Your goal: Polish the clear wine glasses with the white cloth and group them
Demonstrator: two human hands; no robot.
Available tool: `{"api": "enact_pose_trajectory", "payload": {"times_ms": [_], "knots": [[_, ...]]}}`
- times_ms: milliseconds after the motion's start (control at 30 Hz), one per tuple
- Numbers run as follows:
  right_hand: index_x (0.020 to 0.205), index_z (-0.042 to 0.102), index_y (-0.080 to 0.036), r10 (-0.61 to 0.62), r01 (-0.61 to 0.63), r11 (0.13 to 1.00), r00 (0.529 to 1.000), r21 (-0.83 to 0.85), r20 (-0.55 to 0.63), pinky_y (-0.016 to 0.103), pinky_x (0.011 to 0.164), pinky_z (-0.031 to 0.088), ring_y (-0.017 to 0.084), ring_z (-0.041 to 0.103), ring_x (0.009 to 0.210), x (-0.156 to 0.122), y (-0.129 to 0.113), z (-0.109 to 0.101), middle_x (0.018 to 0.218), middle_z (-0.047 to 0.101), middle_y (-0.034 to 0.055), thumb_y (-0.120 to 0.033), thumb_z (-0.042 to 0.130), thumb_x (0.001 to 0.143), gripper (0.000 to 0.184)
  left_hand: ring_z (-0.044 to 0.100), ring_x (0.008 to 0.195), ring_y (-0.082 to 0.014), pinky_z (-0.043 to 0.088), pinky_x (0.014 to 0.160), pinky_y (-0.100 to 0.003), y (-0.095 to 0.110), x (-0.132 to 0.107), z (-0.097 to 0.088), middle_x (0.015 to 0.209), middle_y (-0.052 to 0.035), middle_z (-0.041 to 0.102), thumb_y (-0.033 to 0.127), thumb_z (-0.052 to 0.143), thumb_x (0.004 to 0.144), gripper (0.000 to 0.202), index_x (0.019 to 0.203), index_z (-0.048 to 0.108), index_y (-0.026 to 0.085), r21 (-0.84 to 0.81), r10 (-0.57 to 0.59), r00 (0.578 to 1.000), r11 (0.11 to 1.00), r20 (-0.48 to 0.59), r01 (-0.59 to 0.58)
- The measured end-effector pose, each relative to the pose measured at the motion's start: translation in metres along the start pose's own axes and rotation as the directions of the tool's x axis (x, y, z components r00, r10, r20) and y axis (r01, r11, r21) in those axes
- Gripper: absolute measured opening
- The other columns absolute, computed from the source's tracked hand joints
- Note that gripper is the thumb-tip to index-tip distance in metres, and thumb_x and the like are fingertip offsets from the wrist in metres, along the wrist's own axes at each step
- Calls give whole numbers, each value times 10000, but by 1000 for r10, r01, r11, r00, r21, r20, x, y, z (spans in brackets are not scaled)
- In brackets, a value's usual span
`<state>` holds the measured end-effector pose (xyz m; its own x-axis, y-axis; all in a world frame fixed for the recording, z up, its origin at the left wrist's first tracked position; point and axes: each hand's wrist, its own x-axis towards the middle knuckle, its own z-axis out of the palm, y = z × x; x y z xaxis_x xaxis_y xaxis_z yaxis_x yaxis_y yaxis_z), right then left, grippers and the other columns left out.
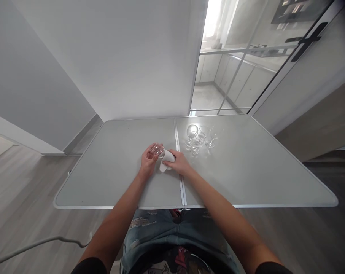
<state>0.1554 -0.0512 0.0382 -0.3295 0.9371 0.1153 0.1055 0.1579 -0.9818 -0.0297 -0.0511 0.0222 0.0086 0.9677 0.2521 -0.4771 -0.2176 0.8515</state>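
Note:
My left hand (149, 159) is closed around the clear bowl of a wine glass (160, 151), which lies tilted just above the near middle of the table. My right hand (178, 161) grips a folded white cloth (168, 156), pressed against the right end of the same glass. Cloth and fingers hide the stem and foot, and whether the white piece is fabric or paper is hard to tell. Right of the table's seam, several clear stemmed glasses (192, 131) are grouped close together, apart from both hands.
The pale folding table (246, 171) has a metal rim and a metal seam (181, 186) across its middle. A white wall (138, 76) borders the far edge, beside a glazed door (235, 76). A grey cable (58, 239) runs at lower left.

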Motion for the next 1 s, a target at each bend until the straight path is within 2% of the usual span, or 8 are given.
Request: {"api": "enact_pose_trajectory", "payload": {"times_ms": [67,133,267,367,467,700,900,1000], "knots": [[1053,716,-235,-123,101,967,989,-233,-84,353,816,475,215,606,861,-1,0,2,936,705,40,-372,760,769,319,634,1282,-345,449,1147,-516,-2,1,-1,1366,-217,653,404,935,672,714,1284,640,188,8,13,1000,1000,-16,-13],[1035,718,-239,-142,110,956,985,-271,-101,341,796,465,209,599,839,-1,0,3,905,700,34,-387,734,798,280,642,1271,-342,454,1142,-515,-2,2,-2,1359,-215,658,412,930,678,701,1276,641,187,15,22,999,1000,-24,-22],[891,696,-191,67,-73,981,997,181,36,301,650,474,174,580,697,2,2,4,760,654,18,-474,780,755,325,640,1268,-343,461,1135,-514,-1,0,-1,1363,-224,654,457,902,709,710,1298,637,160,16,-4,1000,1000,6,4],[820,665,-181,209,-286,812,956,508,203,314,558,498,163,563,607,3,3,3,702,628,24,-520,777,746,365,651,1248,-347,471,1123,-518,2,-1,0,1372,-222,647,494,899,697,739,1304,642,162,15,-28,998,1000,50,27],[786,656,-189,239,-347,738,937,579,257,315,536,520,153,554,590,3,3,2,693,620,22,-521,799,740,364,652,1245,-350,480,1111,-512,4,-2,1,1361,-216,654,496,911,676,758,1302,642,166,14,-27,998,1000,49,26],[992,702,-159,154,-251,865,957,435,247,285,604,502,163,598,703,0,-4,1,836,679,48,-436,869,681,448,658,1226,-330,488,1086,-479,2,1,0,1334,-209,667,504,907,679,725,1273,656,173,25,-8,1000,1000,4,8],[956,709,-187,-40,40,999,999,7,19,288,688,462,169,577,753,-4,-3,1,812,668,8,-458,787,776,334,668,1164,-275,502,1040,-415,1,2,-1,1351,-180,642,471,918,675,778,1343,619,209,11,-69,996,998,51,68],[896,698,-178,-15,7,995,996,97,84,280,633,449,156,560,689,-3,2,0,754,644,9,-503,766,798,347,667,1122,-269,514,994,-379,2,1,-2,1304,-165,649,518,918,650,780,1305,650,191,25,-113,985,994,130,111]]}}
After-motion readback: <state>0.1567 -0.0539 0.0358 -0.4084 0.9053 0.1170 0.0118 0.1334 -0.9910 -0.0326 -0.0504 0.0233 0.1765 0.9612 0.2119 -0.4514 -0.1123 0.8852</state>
